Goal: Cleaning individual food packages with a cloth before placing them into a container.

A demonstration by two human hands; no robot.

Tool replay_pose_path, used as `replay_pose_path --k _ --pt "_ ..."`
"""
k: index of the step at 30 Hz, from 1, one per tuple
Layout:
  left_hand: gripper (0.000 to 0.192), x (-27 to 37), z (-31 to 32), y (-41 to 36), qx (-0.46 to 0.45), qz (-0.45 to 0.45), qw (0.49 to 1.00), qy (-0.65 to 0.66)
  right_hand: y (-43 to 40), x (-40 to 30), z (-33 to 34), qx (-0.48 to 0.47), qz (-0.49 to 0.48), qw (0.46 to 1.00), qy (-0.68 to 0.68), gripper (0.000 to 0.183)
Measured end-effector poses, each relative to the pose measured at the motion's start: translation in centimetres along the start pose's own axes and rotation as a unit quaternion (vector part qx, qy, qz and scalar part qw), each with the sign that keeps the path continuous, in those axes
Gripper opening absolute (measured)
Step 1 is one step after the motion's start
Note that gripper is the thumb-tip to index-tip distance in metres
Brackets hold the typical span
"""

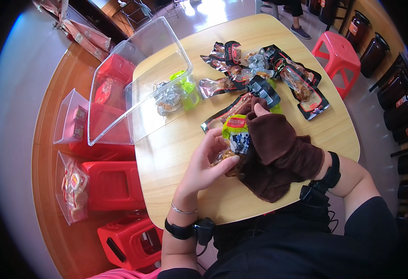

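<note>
My left hand (205, 167) grips a clear vacuum food packet (238, 142) with a lime-green top, a white label bearing writing and brown food inside. A dark brown cloth (273, 137) wraps most of my right hand (260, 110); only the thumb shows clearly. That hand holds the cloth against the packet's right side, and a loose end drapes onto the wooden-topped table (170, 185). Just beyond my hands lies a black-edged food packet (230, 113), partly covered by the cloth and the held packet.
Several black-edged packets (299, 83) are heaped at the table's far side. A large clear plastic box (139, 93) stands at the left, with a silvery packet (167, 99) near its rim. Red stools (115, 186) line the left; another red stool (340, 57) stands right. A person's leg (296, 17) shows beyond.
</note>
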State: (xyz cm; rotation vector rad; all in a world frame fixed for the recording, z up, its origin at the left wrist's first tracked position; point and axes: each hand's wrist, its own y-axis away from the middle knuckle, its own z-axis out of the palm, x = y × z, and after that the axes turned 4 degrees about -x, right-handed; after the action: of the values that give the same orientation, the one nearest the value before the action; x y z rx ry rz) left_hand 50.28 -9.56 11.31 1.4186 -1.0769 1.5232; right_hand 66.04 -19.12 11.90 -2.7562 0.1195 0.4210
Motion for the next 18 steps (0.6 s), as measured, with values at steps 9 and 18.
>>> replay_pose_path --k 9,18 --pt "0.043 0.4 -0.7 0.0 0.174 -0.034 0.966 0.19 0.2 0.3 1.0 0.109 -0.038 0.993 -0.011 0.046" --pt "0.046 0.3 -2.1 0.6 0.054 -0.035 0.974 0.217 -1.4 0.7 3.7 -0.028 0.049 0.64 -0.766 0.035"
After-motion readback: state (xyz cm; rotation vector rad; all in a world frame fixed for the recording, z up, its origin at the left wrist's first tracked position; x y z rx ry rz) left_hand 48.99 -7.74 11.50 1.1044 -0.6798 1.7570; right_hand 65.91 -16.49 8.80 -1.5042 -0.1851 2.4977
